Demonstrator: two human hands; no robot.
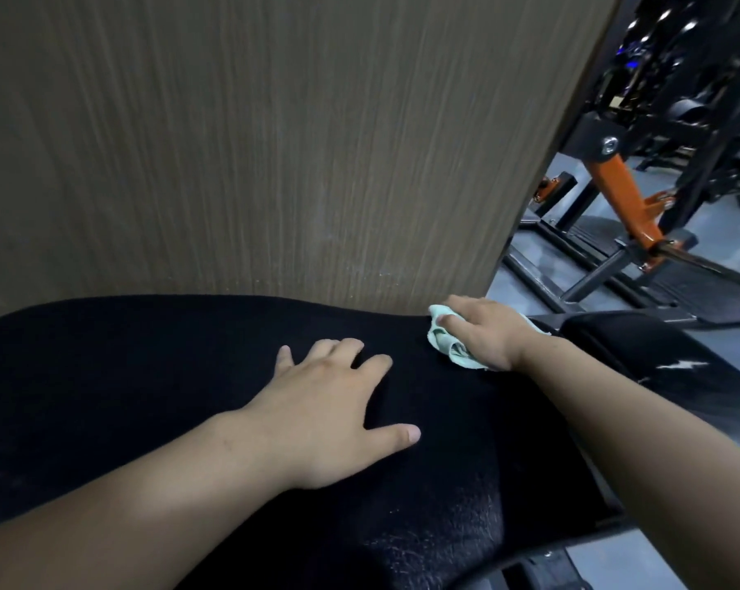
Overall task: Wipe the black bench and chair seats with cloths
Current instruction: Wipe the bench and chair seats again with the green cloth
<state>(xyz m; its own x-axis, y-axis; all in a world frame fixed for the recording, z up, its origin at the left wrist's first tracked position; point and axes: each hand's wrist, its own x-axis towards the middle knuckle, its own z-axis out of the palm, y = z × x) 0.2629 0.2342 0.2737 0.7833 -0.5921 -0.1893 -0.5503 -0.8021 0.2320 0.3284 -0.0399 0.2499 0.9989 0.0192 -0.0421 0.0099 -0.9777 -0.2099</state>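
On the black seat [104, 376] lie a crumpled mint cloth [444, 343] and the flat left hand [329, 410].

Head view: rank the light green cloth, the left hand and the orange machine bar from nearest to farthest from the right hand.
1. light green cloth, under the right hand itself.
2. left hand, flat on the black seat, to its left.
3. orange machine bar, beyond the seat, far right.

Gym, orange-and-black weight machine [623, 198], padded black bench [189, 376]
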